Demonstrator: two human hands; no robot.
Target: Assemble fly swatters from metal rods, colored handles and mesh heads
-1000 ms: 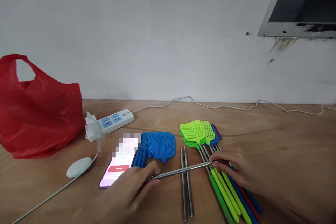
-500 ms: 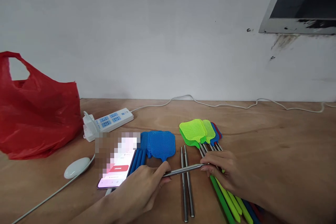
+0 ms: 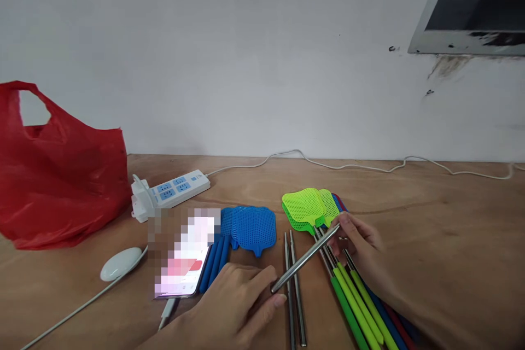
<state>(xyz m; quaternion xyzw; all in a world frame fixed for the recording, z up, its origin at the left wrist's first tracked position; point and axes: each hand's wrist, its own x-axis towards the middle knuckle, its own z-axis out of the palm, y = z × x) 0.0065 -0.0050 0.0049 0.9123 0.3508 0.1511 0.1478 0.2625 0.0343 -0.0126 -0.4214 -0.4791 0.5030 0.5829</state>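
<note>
Right grip [image 3: 363, 241] pinches rod [image 3: 305, 258] at tip; left grip [image 3: 240, 295] — can't tell; gap between blue mesh [image 3: 255, 228], lime mesh [image 3: 304, 205].

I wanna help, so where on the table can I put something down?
There's bare table on the right, between the white cable and right hand, and behind the blue swatter heads. It's crowded around the phone, loose rods and green handles.

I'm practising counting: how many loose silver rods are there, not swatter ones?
3. One rod slants between left hand and right hand; a second rod and third rod lie side by side on the table. Hands might hide more.
</note>
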